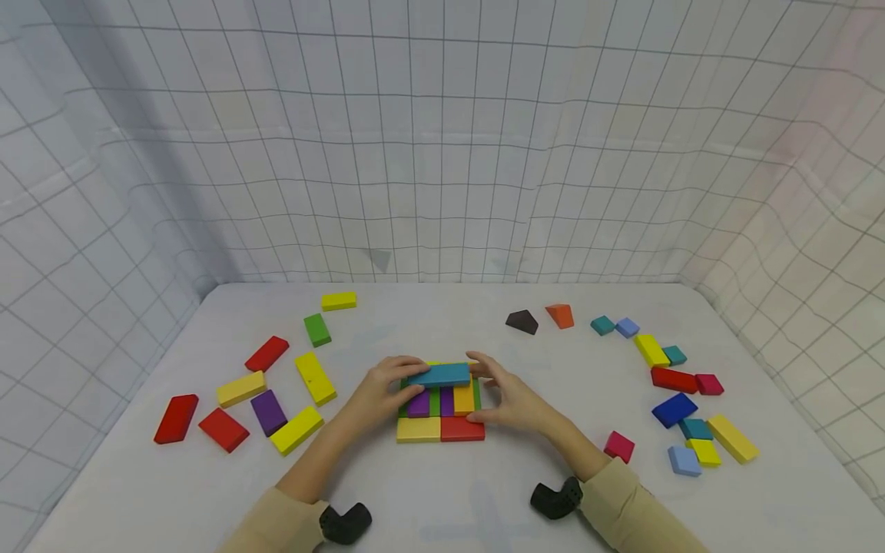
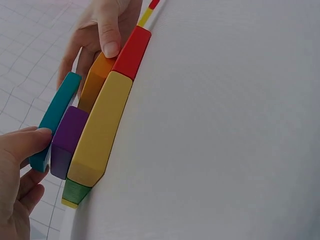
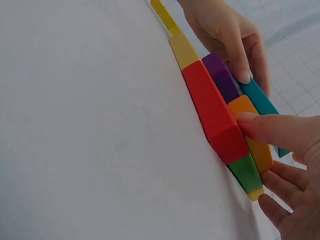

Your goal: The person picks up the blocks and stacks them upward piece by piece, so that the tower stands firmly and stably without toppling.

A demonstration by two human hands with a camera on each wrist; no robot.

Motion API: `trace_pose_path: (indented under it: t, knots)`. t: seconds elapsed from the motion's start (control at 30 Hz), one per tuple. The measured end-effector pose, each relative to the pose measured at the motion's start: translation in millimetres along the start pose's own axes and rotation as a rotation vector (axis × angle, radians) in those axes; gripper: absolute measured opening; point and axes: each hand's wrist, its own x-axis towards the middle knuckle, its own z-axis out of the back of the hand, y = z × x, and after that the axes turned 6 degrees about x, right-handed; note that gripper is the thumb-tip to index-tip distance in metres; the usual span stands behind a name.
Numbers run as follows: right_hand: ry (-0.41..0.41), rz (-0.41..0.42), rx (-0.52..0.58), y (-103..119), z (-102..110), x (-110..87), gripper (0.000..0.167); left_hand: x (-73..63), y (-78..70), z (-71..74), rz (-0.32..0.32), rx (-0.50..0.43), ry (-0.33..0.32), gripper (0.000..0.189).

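A low stack of wooden toy blocks lies between both hands in the head view. Its front has a pale yellow block [image 1: 418,431] beside a red block [image 1: 462,429]. A purple block [image 2: 69,137] and an orange block [image 3: 257,145] rest on top, with green blocks [image 3: 245,172] partly visible below. My left hand [image 1: 387,390] pinches one end of a long teal block [image 1: 442,375], held tilted over the stack. At the stack's right side, my right hand [image 1: 510,395] has its thumb on the orange block and its curled fingers around that block's far side.
Loose blocks lie on the white table at left, among them a red block [image 1: 176,418] and a purple block [image 1: 268,412]. Several more are at right, including a dark blue block [image 1: 674,410]. A black block [image 1: 522,322] and an orange wedge [image 1: 561,316] lie farther back.
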Motion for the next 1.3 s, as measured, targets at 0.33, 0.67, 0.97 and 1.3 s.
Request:
trace_pose_path:
  t: [0.33,0.67,0.97,1.3]
  knots:
    - [0.008,0.042,-0.069,-1.0,-0.9,0.7,0.077,2.3,-2.5,-1.6,0.027,-0.047,0.048,0.031]
    - [0.004,0.073,-0.098,-0.7,-0.8,0.5,0.073,-1.9,-17.4,10.7,0.103,-0.144,0.028,0.031]
    - [0.01,0.066,-0.1,-0.3,-0.8,1.5,0.073,-5.0,-6.0,6.9,0.145,-0.197,0.062,0.032]
    - [0.009,0.085,-0.093,3.1,-0.5,0.3,0.072,-3.8,-24.3,19.0,0.154,-0.21,0.056,0.034]
